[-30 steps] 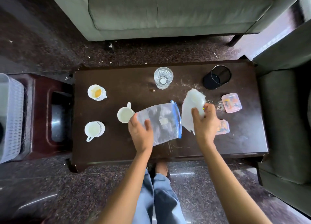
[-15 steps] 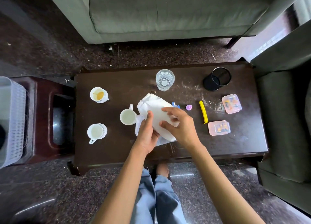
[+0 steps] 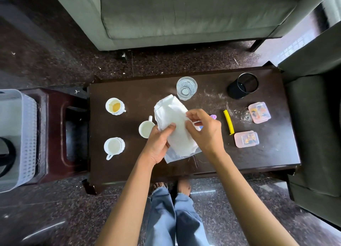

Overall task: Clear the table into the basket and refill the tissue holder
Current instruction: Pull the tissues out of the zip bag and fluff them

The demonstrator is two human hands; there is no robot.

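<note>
At the near edge, legs in blue jeans (image 3: 175, 218) stand on the speckled floor (image 3: 55, 218), toes right by the dark wood table (image 3: 258, 162). Both arms reach fwd over the table's front-centre. L hand (image 3: 156, 146) grips the left side of a white tissue stack (image 3: 171, 116), fingers curled under it, thumb on top. R hand (image 3: 206, 133) has its fingers bent & pinches the stack's right edge btw thumb and fingertips. The stack is tilted, w/ a clear plastic bag (image 3: 172, 158) lying under its near end. Just left of the stack sits a white mug (image 3: 145, 129). Further left are a white cup (image 3: 113, 147) near the front and a 2nd cup (image 3: 114, 105) w/ orange dregs behind it. Right of the R hand lies a yellow clip (image 3: 228, 122), then two small lidded plastic boxes, apart from each other: nearer box (image 3: 246, 139), farther box (image 3: 259, 113). A small purple item (image 3: 214, 117) peeks out by the R hand's knuckles; can't tell what it is. Toward the far edge stand a clear drinking glass (image 3: 186, 88), just beyond the stack, and a black mesh holder (image 3: 243, 86) at far right, open end up. Off the table's left end, a white plastic basket (image 3: 27, 135) sits on a reddish stool (image 3: 55, 135). Beyond the table is a grey-green sofa (image 3: 184, 15), w/ an armchair (image 3: 313, 125) on the right.
</note>
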